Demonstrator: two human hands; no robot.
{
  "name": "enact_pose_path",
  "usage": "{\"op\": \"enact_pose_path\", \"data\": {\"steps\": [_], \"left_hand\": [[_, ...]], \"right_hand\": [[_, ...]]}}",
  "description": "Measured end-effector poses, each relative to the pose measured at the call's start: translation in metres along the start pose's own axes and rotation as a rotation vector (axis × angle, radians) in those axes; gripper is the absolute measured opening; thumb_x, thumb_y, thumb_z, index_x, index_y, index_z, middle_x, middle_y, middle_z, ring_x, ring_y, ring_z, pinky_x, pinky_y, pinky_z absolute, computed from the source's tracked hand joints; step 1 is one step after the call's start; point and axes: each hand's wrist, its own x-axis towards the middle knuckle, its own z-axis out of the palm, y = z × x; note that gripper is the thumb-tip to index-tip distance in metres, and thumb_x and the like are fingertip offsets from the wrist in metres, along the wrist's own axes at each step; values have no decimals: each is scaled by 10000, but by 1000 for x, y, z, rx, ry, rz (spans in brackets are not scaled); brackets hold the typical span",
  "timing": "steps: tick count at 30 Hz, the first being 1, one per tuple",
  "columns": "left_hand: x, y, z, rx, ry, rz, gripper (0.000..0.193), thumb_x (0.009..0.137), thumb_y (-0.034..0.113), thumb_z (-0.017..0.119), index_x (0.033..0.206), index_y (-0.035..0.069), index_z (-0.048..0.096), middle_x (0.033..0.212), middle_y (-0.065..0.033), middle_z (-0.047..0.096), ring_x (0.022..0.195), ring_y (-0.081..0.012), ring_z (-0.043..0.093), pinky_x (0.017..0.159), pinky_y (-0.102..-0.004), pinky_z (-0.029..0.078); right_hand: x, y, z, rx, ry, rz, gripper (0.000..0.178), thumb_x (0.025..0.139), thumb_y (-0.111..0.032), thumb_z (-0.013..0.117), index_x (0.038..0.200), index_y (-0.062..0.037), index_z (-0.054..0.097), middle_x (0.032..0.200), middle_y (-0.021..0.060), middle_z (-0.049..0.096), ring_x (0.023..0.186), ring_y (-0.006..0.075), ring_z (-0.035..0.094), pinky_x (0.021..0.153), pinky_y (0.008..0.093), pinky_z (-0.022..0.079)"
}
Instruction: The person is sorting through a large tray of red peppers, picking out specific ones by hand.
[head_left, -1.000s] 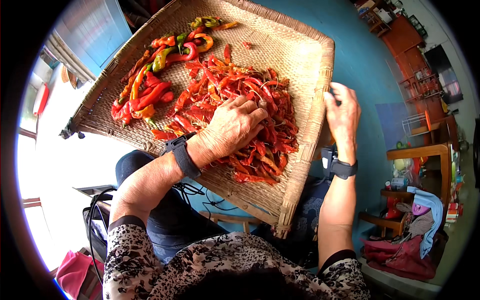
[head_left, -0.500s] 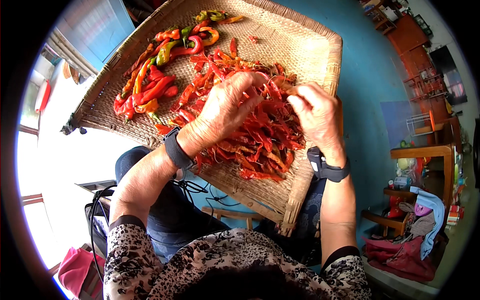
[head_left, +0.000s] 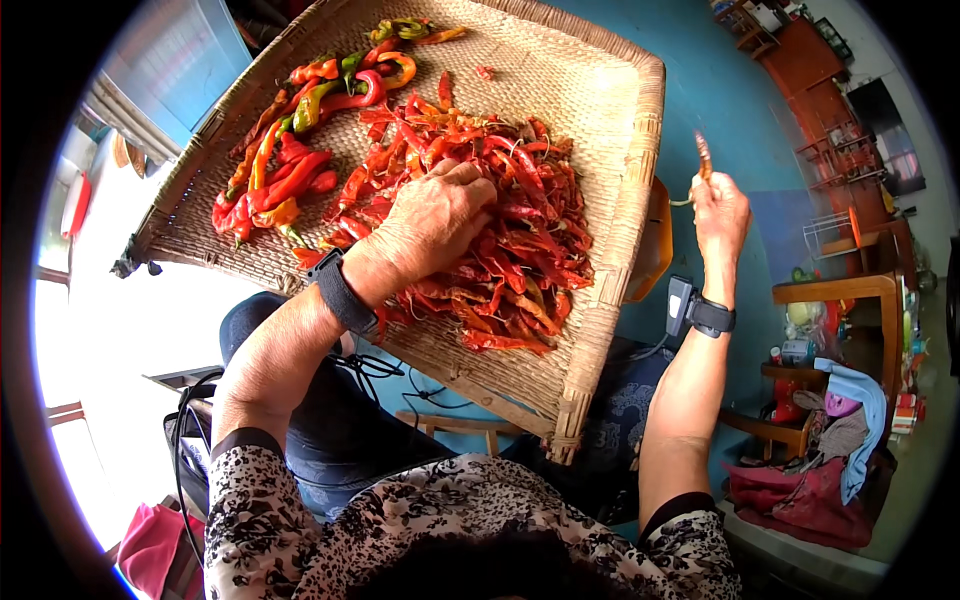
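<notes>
A heap of wrinkled red dried chilies (head_left: 510, 285) lies in a woven tray basket (head_left: 585, 85) across my lap. My left hand (head_left: 435, 215) rests on the heap with its fingers curled down among the chilies; their tips are hidden. Out past the basket's right edge, my right hand (head_left: 721, 225) pinches a thin, brownish dried chili (head_left: 704, 158), its narrow end pointing up. Plumper red, orange and green peppers (head_left: 290, 180) lie apart on the basket's left side.
An orange-yellow container (head_left: 655, 250) shows partly under the basket's right edge. Dark cables (head_left: 365, 372) hang near my knee. At right stands a wooden chair (head_left: 840, 290) near piled cloths (head_left: 800, 510); a pink cloth (head_left: 150, 545) lies at lower left.
My right hand has moved right, from above the heap to outside the basket, with a dried chili in its fingers. My left hand has lowered onto the heap.
</notes>
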Motion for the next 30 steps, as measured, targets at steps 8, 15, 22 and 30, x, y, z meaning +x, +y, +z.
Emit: {"op": "enact_pose_path", "data": {"steps": [8,15,22,30], "left_hand": [[7,4,-5,-212,90,-166,138,843,152,650,944,72,600,812,-116,614,810,-323,605,703,-426,510],[11,13,-10,-351,201,5,130,858,99,671,947,39,599,841,-128,623,804,-312,622,711,-386,496],[10,6,-9,-368,165,-21,135,865,145,648,966,62,617,828,-116,641,826,-322,610,719,-417,504],[0,-18,5,-93,41,-56,201,860,146,651,1050,86,623,1040,-93,622,1007,-300,560,824,-398,504]], "right_hand": [[-31,-59,34,155,-235,-260,259,846,-127,700,1085,-37,655,839,83,706,702,137,643,663,292,524],[-69,-119,73,362,-456,-514,201,806,-34,720,995,-23,651,852,89,667,701,171,638,625,273,502],[-61,-119,62,546,-381,-150,130,956,-167,594,967,-39,616,756,24,640,630,62,584,531,205,463],[-7,-49,13,84,344,-197,184,944,-197,612,1001,-23,624,757,33,647,623,71,575,536,220,479]]}}
